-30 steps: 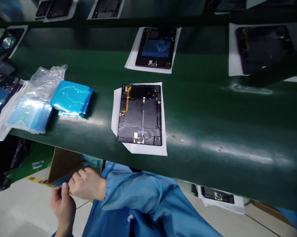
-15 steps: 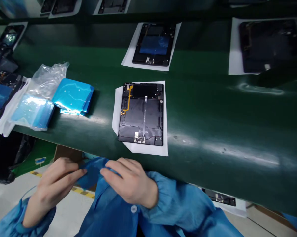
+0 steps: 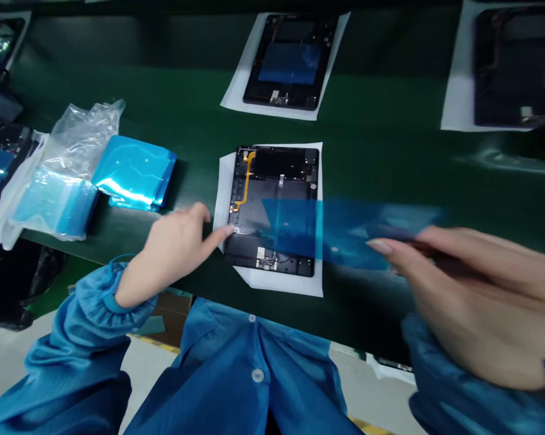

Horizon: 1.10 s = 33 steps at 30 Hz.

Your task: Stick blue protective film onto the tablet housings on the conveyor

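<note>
Blue film (image 3: pixel 345 232), blurred: long axis left-right, roughly parallel to the tabletop (image 3: pixel 390 151)'s near edge; free end points left, over the right part of the open tablet shell (image 3: pixel 263 211). Contact unclear. Right hand (image 3: pixel 472 302) pinches its right end between thumb and fingers. Left hand (image 3: pixel 168 251): thumb spread from index finger, tip at shell's left edge; other fingers' state cannot be told.

Shell lies on white paper (image 3: pixel 290 287) by the near edge, long axis near-to-far; small connector board (image 3: pixel 266 261) at near end, orange flex cable (image 3: pixel 246 187) along left side. Film covers part of shell.

Left: blue film stack (image 3: pixel 134 172), overlapping clear bag (image 3: pixel 84 136). Beyond: second tablet shell (image 3: pixel 295 30).
</note>
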Tool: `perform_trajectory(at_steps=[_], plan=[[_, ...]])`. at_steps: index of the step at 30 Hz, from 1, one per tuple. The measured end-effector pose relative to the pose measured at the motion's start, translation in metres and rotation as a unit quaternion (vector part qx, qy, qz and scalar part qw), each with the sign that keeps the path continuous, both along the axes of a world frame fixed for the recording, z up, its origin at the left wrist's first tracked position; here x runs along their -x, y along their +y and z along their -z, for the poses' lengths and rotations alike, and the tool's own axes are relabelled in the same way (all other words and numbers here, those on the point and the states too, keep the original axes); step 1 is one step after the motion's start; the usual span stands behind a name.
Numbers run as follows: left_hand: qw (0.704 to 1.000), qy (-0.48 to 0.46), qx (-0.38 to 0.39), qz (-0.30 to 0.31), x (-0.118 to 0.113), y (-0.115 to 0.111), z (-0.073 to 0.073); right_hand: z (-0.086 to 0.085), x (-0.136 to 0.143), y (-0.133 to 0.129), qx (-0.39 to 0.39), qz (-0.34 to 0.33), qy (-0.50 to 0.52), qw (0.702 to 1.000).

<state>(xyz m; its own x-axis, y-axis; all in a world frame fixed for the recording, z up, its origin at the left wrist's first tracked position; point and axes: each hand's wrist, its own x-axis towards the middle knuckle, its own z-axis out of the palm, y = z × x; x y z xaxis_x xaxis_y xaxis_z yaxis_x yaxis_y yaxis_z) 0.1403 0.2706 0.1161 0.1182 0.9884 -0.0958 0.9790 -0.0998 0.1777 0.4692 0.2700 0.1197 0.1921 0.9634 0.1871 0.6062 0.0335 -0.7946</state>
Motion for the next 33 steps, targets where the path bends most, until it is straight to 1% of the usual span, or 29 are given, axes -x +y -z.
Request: perform_trajectory(at_steps=[1, 2, 3, 5, 8, 10, 12, 15, 17, 19, 21, 22, 24, 28, 33], plan=[[0.998, 0.034, 0.057, 0.007, -0.002, 0.0, 0.008, 0.005, -0.001, 0.006, -0.003, -0.005, -0.014, 1.0], [0.994, 0.054, 0.093, 0.02, -0.005, -0.002, 0.015, 0.01, 0.0, 0.011, 0.0, -0.015, -0.017, 1.0], [0.992, 0.06, 0.108, 0.037, -0.009, -0.004, 0.021, 0.014, 0.002, 0.018, 0.015, -0.025, -0.006, 1.0], [0.991, 0.047, 0.099, 0.072, -0.017, -0.009, 0.03, 0.023, 0.008, 0.031, 0.073, -0.032, 0.064, 0.995], [0.99, 0.015, 0.092, 0.104, -0.024, -0.016, 0.035, 0.034, 0.019, 0.049, 0.178, -0.037, 0.188, 0.965], [0.988, -0.011, 0.093, 0.122, -0.024, -0.017, 0.036, 0.04, 0.024, 0.058, 0.227, -0.045, 0.23, 0.945], [0.985, -0.031, 0.098, 0.138, -0.022, -0.016, 0.035, 0.045, 0.026, 0.063, 0.254, -0.048, 0.235, 0.937], [0.987, -0.042, 0.079, 0.13, -0.013, -0.011, 0.033, 0.053, 0.028, 0.065, 0.261, -0.051, 0.213, 0.94], [0.991, -0.064, 0.023, 0.117, -0.006, -0.004, 0.032, 0.056, 0.028, 0.065, 0.255, -0.057, 0.196, 0.945], [0.984, -0.098, -0.045, 0.145, 0.0, 0.006, 0.034, 0.059, 0.028, 0.064, 0.253, -0.063, 0.187, 0.947], [0.967, -0.122, -0.091, 0.206, 0.004, 0.016, 0.038, 0.059, 0.028, 0.062, 0.251, -0.064, 0.18, 0.949], [0.959, -0.131, -0.098, 0.233, 0.005, 0.02, 0.042, 0.059, 0.028, 0.061, 0.247, -0.064, 0.175, 0.951], [0.949, -0.149, -0.087, 0.263, 0.006, 0.027, 0.048, 0.058, 0.028, 0.058, 0.24, -0.062, 0.162, 0.955], [0.944, -0.177, -0.046, 0.276, 0.007, 0.033, 0.057, 0.056, 0.026, 0.052, 0.221, -0.07, 0.131, 0.964], [0.932, -0.2, -0.074, 0.292, 0.007, 0.035, 0.057, 0.055, 0.024, 0.05, 0.207, -0.072, 0.1, 0.971]])
